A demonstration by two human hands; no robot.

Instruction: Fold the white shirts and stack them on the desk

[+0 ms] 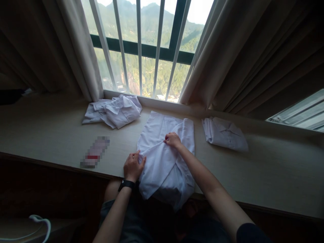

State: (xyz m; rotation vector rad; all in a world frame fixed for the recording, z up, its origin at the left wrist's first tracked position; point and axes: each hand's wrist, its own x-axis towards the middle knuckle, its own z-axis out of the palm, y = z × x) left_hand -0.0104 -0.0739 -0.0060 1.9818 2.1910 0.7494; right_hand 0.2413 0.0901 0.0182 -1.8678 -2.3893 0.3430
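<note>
A white shirt [162, 168] lies partly folded in front of me, its lower end hanging over the table's near edge. At its left side, my left hand [133, 165] has its fingers curled on the cloth, with a fold between thumb and forefinger. My right hand [173, 139] pinches a bit of the shirt near its middle, pulling a taut crease toward the left hand. A dark band [126, 184] circles my left wrist. To the right sits a neatly folded white shirt [225, 133]. At the back left lies a crumpled white garment [113, 111].
The pale tabletop [273, 168] runs along a barred window [146, 50] with grey curtains [227, 50] on both sides. A pixelated flat object [95, 152] lies left of my left hand. A white curved hook or cable [43, 221] shows at lower left.
</note>
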